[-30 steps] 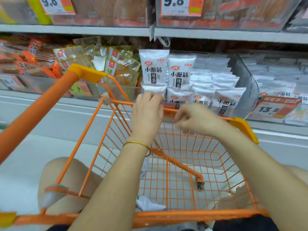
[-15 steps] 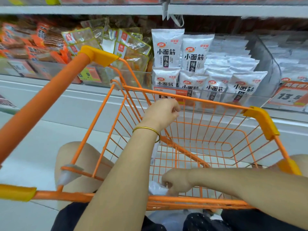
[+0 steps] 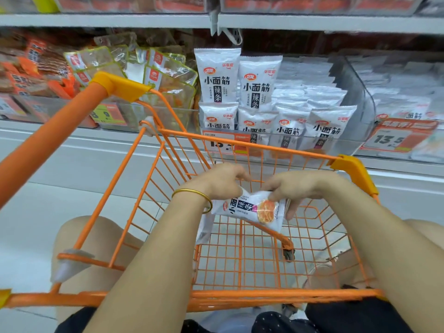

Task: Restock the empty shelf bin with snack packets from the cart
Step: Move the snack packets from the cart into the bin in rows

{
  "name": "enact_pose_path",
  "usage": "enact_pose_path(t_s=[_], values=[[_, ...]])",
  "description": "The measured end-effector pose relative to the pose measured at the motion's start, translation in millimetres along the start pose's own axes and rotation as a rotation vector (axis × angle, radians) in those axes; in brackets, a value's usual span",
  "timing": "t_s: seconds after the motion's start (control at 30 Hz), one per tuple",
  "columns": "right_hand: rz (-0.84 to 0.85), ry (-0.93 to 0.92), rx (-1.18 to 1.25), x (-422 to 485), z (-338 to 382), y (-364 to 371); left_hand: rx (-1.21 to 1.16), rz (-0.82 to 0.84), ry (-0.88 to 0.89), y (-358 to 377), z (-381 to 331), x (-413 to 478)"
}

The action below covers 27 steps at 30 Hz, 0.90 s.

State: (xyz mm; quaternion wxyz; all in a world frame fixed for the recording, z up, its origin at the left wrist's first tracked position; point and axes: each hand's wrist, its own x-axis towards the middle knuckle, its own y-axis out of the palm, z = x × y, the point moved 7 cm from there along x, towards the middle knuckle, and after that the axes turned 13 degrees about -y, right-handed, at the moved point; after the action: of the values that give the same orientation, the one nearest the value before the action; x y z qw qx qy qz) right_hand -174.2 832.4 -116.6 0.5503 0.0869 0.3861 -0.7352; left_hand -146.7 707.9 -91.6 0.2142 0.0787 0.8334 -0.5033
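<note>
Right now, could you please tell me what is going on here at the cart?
A person holds one white packet in both hands over the orange cart. The left hand grips its left end and the right hand pinches its right end. The bin on the shelf ahead holds rows of stocked packets of the same kind; this one is not yet placed.
</note>
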Motion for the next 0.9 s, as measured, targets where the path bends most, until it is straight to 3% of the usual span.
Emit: enact_pose_path(t_s=[0.17,0.33,0.43,0.5,0.6,0.67,0.8,0.9], values=[[-0.076,-0.05,0.075,-18.9,1.9,-19.1,-0.08,-0.023,0.029,-4.5,-4.9,-1.2],[-0.105,-0.219,-0.03,-25.0,22.2,-24.3,-0.231,-0.089,0.137,-21.0,-20.4,-4.9],[-0.193,-0.273,-0.101,-33.5,30.4,-38.8,-0.397,-0.195,0.174,-44.0,-32.1,-11.1],[-0.25,-0.278,0.003,-46.3,29.4,-53.9,-0.537,-0.327,0.203,-63.4,-41.9,-14.7],[-0.471,-0.291,0.2,-76.2,26.7,-86.2,-0.647,-0.644,0.274,-94.7,-57.3,-23.5],[-0.691,-0.31,0.334,-93.1,23.3,-110.9,-0.579,-0.843,0.334,-109.8,-68.8,-29.7],[-1.066,-0.303,0.442,-115.4,23.3,-144.1,-0.343,-0.9,0.364,-109.5,-94.1,-16.8],[-1.322,-0.407,0.668,-127.1,23.0,-160.3,-0.171,-0.934,0.305,-102.3,-103.3,-2.2]])
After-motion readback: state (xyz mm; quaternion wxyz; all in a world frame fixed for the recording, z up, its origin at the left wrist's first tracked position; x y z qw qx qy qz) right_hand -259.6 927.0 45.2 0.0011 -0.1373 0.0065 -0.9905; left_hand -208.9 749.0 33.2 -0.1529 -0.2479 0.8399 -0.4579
